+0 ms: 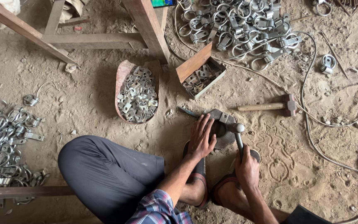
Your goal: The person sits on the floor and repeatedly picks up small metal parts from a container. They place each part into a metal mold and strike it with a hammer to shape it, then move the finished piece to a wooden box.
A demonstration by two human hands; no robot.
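- A dark round metal block is lying on the sandy floor just ahead of the person's feet, and a small flat metal piece is resting on its far edge, at about 12 o'clock of the block.
- The left hand is lying at 9 o'clock of the block, palm down, fingers spread and nearly straight, pressing on the block's near-left rim; it is gripping nothing, and whether a fingertip is touching the small piece cannot be told from this view.
- The right hand is sitting at 5 o'clock of the block, fingers curled fully around the handle of a hammer.
- The hammer's long axis is running from 6 o'clock to 12 o'clock, its grey head hovering over or resting on the block's right edge at 3 o'clock; contact is not clear.
- The left hand is the nearer one to the small piece.
- A second hammer with a wooden handle is lying free at 2 o'clock, well apart from both hands.
- A curved tray of flat plates is lying at 10 o'clock, an open box of similar plates at 12 o'clock, and a heap of ring clamps beyond that.
- Another clamp pile is lying far off at 9 o'clock.
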